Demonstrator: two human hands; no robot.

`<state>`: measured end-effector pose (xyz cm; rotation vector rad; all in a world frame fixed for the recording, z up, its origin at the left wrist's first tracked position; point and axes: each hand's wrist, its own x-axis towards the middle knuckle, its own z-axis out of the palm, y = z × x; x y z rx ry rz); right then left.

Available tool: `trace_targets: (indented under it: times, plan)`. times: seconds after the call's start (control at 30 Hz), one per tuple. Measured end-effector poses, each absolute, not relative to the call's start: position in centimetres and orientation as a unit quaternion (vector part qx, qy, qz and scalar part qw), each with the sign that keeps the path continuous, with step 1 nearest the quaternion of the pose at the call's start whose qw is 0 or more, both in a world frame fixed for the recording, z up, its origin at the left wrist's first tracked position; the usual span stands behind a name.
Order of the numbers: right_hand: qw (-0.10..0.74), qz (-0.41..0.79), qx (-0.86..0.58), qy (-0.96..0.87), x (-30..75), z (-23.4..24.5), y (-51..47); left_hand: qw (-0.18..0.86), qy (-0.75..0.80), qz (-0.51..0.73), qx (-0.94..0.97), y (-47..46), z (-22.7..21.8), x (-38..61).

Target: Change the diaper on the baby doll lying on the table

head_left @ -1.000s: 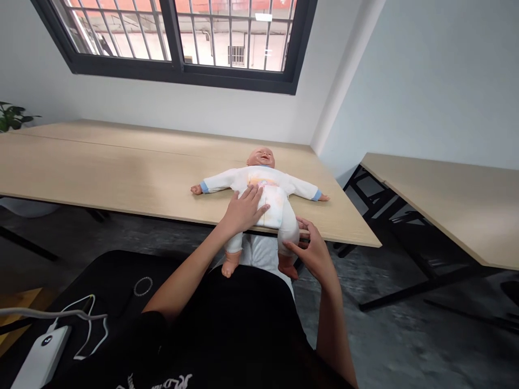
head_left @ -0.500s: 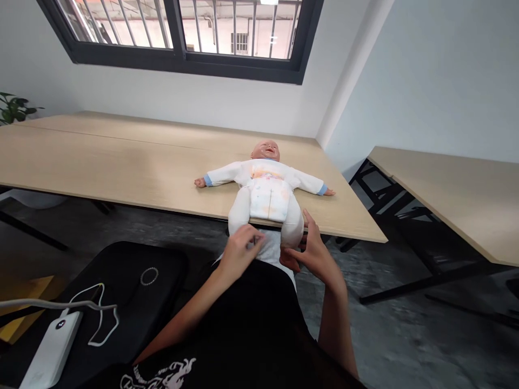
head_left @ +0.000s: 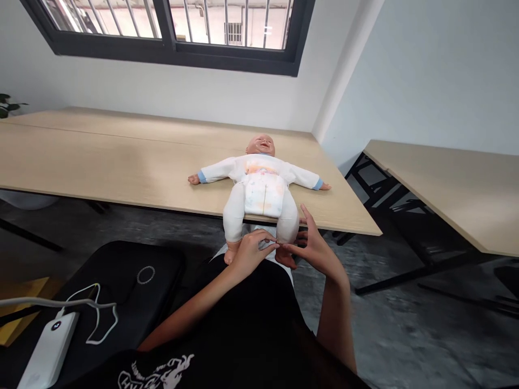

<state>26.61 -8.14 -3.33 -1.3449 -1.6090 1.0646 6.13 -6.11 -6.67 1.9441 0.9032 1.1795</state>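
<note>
A baby doll (head_left: 261, 186) in a white romper with blue cuffs lies on its back on the wooden table (head_left: 121, 162). Its arms are spread and its legs hang over the near edge. My left hand (head_left: 251, 251) is below the edge between the doll's legs, its fingers pinched on the white cloth at the doll's right ankle cuff. My right hand (head_left: 310, 246) sits beside that leg, thumb and forefinger pinched at the same cuff, the other fingers raised. The doll's bare feet show just under my hands.
A second wooden table (head_left: 446, 189) on a black frame stands to the right across a gap of grey floor. At the lower left a black bag (head_left: 121, 292) carries a white power bank (head_left: 44, 351) with a white cable. A barred window is above.
My left hand has left the doll's belly and dropped below the table edge to the leg cuff. My right hand has stayed by that leg and closed to a pinch.
</note>
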Motion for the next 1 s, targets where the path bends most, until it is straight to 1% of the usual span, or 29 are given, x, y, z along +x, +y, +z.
trace_targets:
  times: [0.17,0.3,0.47,0.53,0.67,0.9,1.0]
  plan:
    - [0.381,0.412,-0.533,-0.634,26.72,-3.36,-8.10,0.310,0.337,0.449,0.767,-6.04,-6.93,6.21]
    - [0.383,0.403,-0.530,-0.640,26.82,-3.63,-7.96,0.210,0.317,0.438,0.815,-6.40,-7.03,6.03]
    - [0.381,0.400,-0.535,-0.639,26.78,-3.72,-7.94,0.100,0.329,0.384,0.857,-6.57,-6.82,6.04]
    - [0.384,0.396,-0.532,-0.642,26.77,-3.75,-7.96,0.097,0.337,0.377,0.857,-6.45,-6.85,6.13]
    - [0.388,0.389,-0.531,-0.645,26.76,-3.82,-7.99,0.138,0.344,0.389,0.844,-6.34,-7.08,6.30]
    - [0.392,0.417,-0.530,-0.625,26.35,-3.23,-8.23,0.106,0.314,0.441,0.834,-6.95,-7.19,6.57]
    - [0.396,0.419,-0.539,-0.614,26.21,-3.06,-8.23,0.073,0.295,0.455,0.837,-6.77,-7.39,6.72]
